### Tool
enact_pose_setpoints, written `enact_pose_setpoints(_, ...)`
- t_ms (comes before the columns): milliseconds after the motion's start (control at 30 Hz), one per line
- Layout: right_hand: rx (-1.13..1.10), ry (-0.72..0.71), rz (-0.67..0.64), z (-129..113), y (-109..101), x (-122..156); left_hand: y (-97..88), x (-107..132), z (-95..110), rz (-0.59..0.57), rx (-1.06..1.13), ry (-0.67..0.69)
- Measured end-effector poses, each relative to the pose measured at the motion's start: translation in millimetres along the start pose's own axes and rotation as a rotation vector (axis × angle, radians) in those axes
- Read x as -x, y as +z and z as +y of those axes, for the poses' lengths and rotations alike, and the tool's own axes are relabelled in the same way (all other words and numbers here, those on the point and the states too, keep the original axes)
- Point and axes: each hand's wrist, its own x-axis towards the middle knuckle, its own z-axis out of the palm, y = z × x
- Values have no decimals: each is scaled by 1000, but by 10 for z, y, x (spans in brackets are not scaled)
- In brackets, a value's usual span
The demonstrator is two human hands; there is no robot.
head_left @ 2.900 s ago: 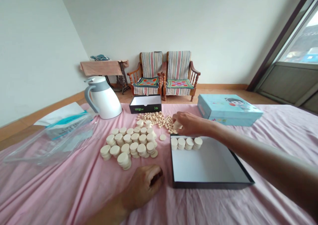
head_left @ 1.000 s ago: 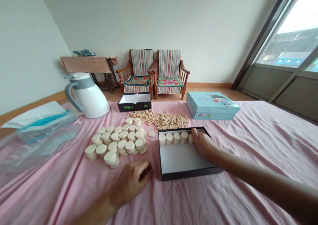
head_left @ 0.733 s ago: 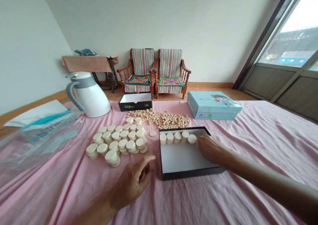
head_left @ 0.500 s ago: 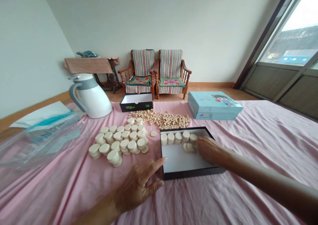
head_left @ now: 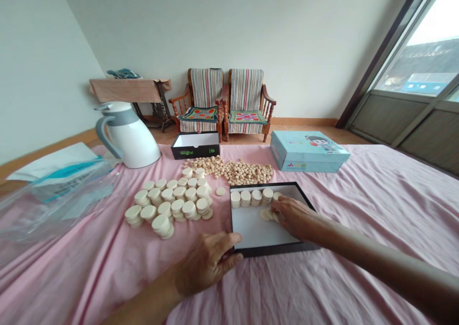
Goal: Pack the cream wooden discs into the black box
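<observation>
A shallow black box with a white inside (head_left: 251,229) lies before me. Along its back wall runs a row of stacked round white discs (head_left: 256,197). My left hand (head_left: 211,258) grips the box's near left corner, fingers over the rim and thumb against the front. Inside the box, my right hand (head_left: 290,215) is closed, its fingertips down on a few loose white discs (head_left: 266,214) that lie overlapping. The fingers partly hide those discs and the right end of the row. Left of the box, many more discs stand in stacks (head_left: 177,205), with one single disc (head_left: 220,191) apart.
Small tan pieces (head_left: 247,173) are heaped behind the box. Further back stand an open black box (head_left: 195,152) and a light blue box (head_left: 310,152). A white and grey jug (head_left: 134,143) and clear plastic packaging (head_left: 64,196) are at left, on the pink cloth (head_left: 376,210).
My right hand has moved left and slightly toward me, onto the loose discs. The left hand has closed round the box's corner, which it was only touching with outstretched fingers.
</observation>
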Motion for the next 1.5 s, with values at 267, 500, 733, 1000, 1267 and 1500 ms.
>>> enact_pose_setpoints(267,44,47,-28,-69,-63,66,10,6,-10,12,14,1)
enact_pose_setpoints(500,77,113,98,-72,-222,49,-3,-4,11,12,38,-23)
enact_pose_setpoints(733,171,237,206,48,-299,-167,-7,-5,-2,-4,44,-7)
enact_pose_setpoints(1000,-9,339,228,18,-242,-51,18,17,-34,-7,44,-5)
enact_pose_setpoints(1267,-207,366,136,111,-50,25,43,38,-26,4,-56,5)
enact_pose_setpoints(1500,-268,364,147,17,-110,-67,34,27,-15,-5,-67,31)
